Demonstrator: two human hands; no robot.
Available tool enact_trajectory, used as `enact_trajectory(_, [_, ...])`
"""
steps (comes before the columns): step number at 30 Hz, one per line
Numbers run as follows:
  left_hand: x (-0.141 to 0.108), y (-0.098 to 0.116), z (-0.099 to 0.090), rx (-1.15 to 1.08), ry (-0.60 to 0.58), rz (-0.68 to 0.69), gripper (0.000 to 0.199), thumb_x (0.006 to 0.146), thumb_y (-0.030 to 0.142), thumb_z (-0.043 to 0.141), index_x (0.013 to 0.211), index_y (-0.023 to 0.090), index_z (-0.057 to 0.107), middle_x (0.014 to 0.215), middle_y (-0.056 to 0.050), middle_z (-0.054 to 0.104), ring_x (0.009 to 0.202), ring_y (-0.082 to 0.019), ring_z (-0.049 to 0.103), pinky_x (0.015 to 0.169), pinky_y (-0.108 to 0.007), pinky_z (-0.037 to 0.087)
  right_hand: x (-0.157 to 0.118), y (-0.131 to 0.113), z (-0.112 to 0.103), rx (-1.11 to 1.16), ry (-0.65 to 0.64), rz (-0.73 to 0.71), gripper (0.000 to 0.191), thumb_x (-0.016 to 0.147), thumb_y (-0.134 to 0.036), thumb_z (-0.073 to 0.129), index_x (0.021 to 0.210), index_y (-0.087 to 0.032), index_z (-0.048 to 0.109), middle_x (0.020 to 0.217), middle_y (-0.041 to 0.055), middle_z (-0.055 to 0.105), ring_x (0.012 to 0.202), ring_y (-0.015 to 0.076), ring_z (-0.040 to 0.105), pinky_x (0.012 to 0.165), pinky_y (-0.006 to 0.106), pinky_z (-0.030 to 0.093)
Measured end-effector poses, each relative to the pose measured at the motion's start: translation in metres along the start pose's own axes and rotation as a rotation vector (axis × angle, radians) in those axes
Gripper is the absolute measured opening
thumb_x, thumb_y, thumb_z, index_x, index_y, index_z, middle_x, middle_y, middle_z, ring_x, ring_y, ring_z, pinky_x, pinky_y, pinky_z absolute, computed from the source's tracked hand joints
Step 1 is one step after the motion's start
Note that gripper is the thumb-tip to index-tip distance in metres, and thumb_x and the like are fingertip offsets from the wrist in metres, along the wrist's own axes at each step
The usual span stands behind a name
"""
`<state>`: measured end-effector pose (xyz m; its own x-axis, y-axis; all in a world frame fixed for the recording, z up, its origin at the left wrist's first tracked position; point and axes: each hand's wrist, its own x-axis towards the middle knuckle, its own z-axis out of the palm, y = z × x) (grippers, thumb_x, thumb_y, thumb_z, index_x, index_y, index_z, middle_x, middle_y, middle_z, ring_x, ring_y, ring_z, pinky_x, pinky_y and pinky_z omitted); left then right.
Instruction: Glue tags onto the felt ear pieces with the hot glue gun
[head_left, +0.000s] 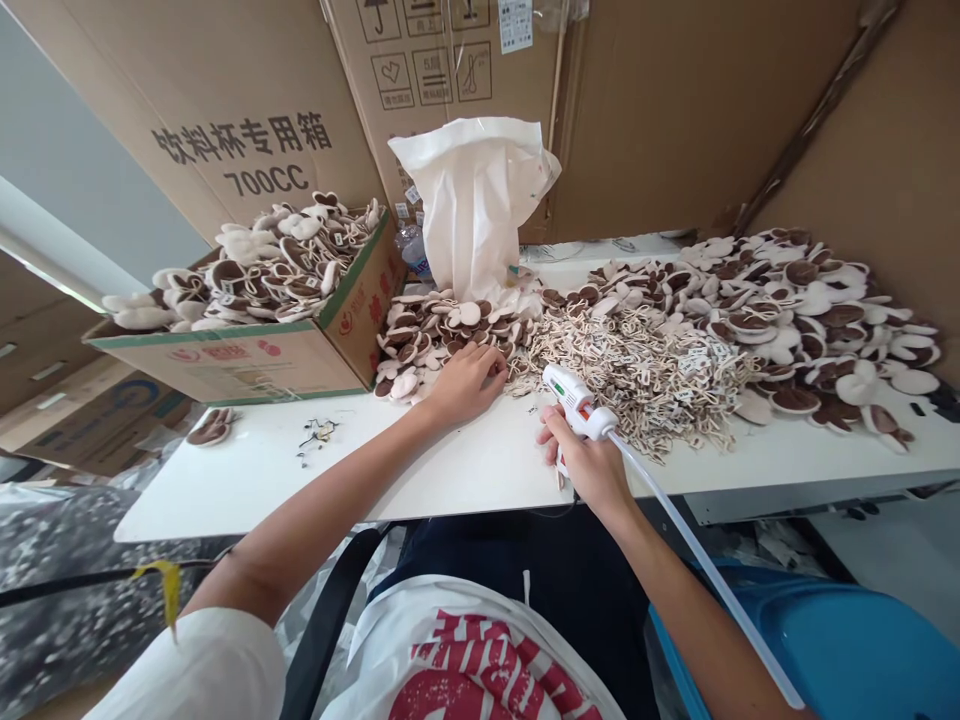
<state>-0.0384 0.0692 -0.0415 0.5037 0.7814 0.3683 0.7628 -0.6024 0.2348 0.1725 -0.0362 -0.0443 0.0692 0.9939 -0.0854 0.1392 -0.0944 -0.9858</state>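
My right hand (589,455) is wrapped round a white glue gun (574,392), whose nozzle points up and left. A long translucent glue stick (697,550) runs out of its back end, down past my forearm. My left hand (469,382) rests back-up at the near edge of a pile of brown-and-white plush pieces (442,335). Its fingers curl downward, and whatever they grip is hidden. Between and beyond the hands spreads a heap of thin cream cord loops (645,375), some with small white tags.
More plush pieces (810,310) are heaped at the right. A cardboard box (247,365) full of them stands at the left. Behind the piles rises a white plastic bag (472,200). One plush piece (211,428) and some scraps (319,432) lie on the white table (262,490).
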Motion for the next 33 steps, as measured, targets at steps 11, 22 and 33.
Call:
enact_trajectory(11, [-0.0003, 0.0003, -0.0016, 0.019, -0.003, 0.001, 0.007, 0.102, 0.025, 0.054, 0.102, 0.021, 0.059, 0.098, -0.006, 0.068, 0.093, -0.024, 0.058, 0.083, -0.037, 0.046, -0.002, -0.0053, 0.0016, 0.037, 0.013, 0.013, 0.039, 0.089, -0.059, 0.066, 0.087, -0.02, 0.067, 0.065, 0.001, 0.068, 0.052, 0.0149, 0.06, 0.052, 0.025, 0.05])
enact_trajectory(22, [-0.0009, -0.0001, -0.0013, 0.001, 0.007, 0.007, 0.006, 0.102, 0.024, 0.054, 0.1, 0.022, 0.059, 0.1, -0.006, 0.069, 0.095, -0.024, 0.058, 0.083, -0.037, 0.046, -0.0002, 0.001, 0.0031, 0.058, 0.02, 0.011, 0.04, 0.089, -0.06, 0.066, 0.087, -0.02, 0.067, 0.066, 0.001, 0.069, 0.051, 0.0151, 0.061, 0.053, 0.026, 0.051])
enact_trajectory(33, [-0.001, 0.0003, -0.001, 0.005, 0.008, 0.004, 0.007, 0.102, 0.025, 0.053, 0.102, 0.022, 0.059, 0.098, -0.006, 0.068, 0.094, -0.025, 0.058, 0.082, -0.037, 0.046, -0.0012, -0.0016, 0.0016, 0.011, 0.013, -0.003, 0.04, 0.09, -0.059, 0.065, 0.084, -0.02, 0.068, 0.063, 0.0002, 0.068, 0.051, 0.0145, 0.061, 0.051, 0.025, 0.05])
